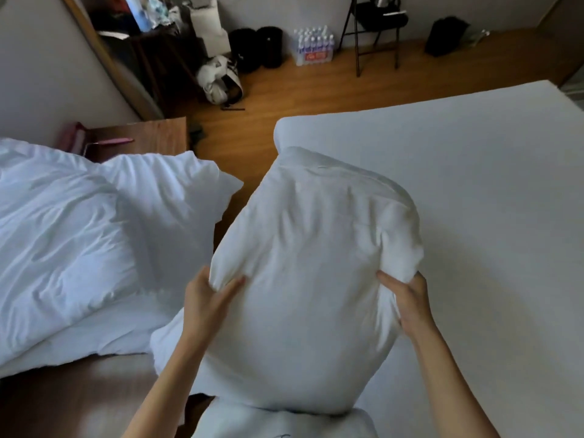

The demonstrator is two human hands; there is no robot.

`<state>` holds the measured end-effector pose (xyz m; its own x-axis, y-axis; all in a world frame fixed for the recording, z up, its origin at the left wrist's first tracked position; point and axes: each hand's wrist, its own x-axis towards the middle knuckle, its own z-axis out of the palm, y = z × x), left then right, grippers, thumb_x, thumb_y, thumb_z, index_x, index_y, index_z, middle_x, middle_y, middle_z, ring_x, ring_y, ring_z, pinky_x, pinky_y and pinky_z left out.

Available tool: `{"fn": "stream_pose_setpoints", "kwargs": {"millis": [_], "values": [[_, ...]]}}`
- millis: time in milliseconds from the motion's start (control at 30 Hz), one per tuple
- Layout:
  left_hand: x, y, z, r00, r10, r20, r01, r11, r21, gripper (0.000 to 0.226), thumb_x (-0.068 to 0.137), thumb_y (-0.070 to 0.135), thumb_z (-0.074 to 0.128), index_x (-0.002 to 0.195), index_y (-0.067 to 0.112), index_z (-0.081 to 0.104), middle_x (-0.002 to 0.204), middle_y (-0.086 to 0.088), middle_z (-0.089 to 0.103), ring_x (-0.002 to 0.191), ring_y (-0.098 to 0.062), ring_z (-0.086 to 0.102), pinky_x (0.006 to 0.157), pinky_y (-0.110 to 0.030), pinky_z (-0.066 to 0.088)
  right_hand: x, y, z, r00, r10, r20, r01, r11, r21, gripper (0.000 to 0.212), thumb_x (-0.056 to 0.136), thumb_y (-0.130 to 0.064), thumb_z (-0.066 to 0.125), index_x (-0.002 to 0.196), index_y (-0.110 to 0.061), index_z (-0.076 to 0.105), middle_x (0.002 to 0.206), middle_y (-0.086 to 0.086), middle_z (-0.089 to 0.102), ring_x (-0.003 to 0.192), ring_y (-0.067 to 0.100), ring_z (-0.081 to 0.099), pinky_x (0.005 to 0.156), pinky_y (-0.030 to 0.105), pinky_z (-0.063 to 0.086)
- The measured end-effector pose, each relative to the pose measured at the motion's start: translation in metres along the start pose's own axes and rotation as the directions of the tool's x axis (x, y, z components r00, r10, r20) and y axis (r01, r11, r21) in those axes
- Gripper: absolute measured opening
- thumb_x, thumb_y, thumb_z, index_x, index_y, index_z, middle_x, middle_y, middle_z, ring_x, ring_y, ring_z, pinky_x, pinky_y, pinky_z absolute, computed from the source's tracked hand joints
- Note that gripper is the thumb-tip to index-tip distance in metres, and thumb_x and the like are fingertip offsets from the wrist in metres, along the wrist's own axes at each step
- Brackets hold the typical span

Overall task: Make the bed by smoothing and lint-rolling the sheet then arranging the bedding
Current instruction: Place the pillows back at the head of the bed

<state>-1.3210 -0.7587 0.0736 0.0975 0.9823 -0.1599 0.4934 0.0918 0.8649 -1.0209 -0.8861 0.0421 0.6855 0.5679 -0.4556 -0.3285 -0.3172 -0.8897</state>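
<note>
Pillow: held up between both hands.
Left hand: pinching its edge.
Right hand: gripping its corner.
Risk: soft cover could slip free, dropping it floorward.

A pillow is being held up in the middle, over the near left edge of the bed, with the left hand gripping its left side and the right hand gripping its right side. The bed is stretching away to the right. To the left, more bedding is lying heaped, and behind it a nightstand is standing with a lint roller lying on it. Further back, against the far wall, a pack of water bottles is sitting on the floor, with a folding chair just to its right.
</note>
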Motion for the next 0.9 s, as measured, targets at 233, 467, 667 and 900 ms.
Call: {"fn": "stream_pose_setpoints", "kwargs": {"millis": [233,467,667,900], "values": [[0.131,0.007,-0.008,0.995,-0.102,-0.004,0.101,0.992,-0.075,0.065,0.054,0.066,0.065,0.099,0.018,0.065,0.092,0.008,0.069,0.088,-0.008,0.064,0.071,-0.029,0.046,0.102,-0.076,0.107,0.998,-0.062,-0.012,0.062,0.998,-0.008,0.030,0.078,0.003,0.072,0.104,-0.011,0.066,0.093,0.002,0.071,0.077,0.010,0.070,0.065,0.019,0.054],[0.280,0.056,-0.004,0.999,-0.024,-0.031,0.023,1.000,-0.014,0.047,0.071,0.040,0.078,0.108,0.014,0.066,0.095,0.008,0.069,0.087,-0.006,0.063,0.069,-0.021,0.044,0.215,-0.144,0.182,0.996,-0.084,0.024,0.084,0.996,-0.003,0.027,0.079,-0.001,0.073,0.101,-0.014,0.068,0.090,-0.001,0.074,0.085,0.018,0.071,0.080,0.034,0.053],[0.448,0.107,0.031,0.991,-0.025,-0.134,0.026,1.000,0.010,0.055,0.068,0.057,0.065,0.106,0.018,0.063,0.093,0.013,0.066,0.089,-0.011,0.064,0.072,-0.026,0.047,0.367,-0.226,0.299,0.974,-0.202,0.106,0.207,0.978,-0.036,0.022,0.074,-0.006,0.076,0.093,-0.017,0.069,0.085,-0.009,0.073,0.087,0.018,0.070,0.079,0.031,0.053],[0.629,0.195,0.005,0.957,0.077,-0.280,-0.099,0.993,-0.065,0.036,0.075,0.042,0.071,0.103,0.019,0.067,0.094,0.009,0.069,0.088,-0.005,0.066,0.077,-0.028,0.052,0.488,-0.370,0.435,0.899,-0.381,0.215,0.399,0.915,-0.049,0.050,0.066,-0.025,0.073,0.112,-0.008,0.065,0.107,0.002,0.070,0.099,0.015,0.066,0.085,0.030,0.052]]}}
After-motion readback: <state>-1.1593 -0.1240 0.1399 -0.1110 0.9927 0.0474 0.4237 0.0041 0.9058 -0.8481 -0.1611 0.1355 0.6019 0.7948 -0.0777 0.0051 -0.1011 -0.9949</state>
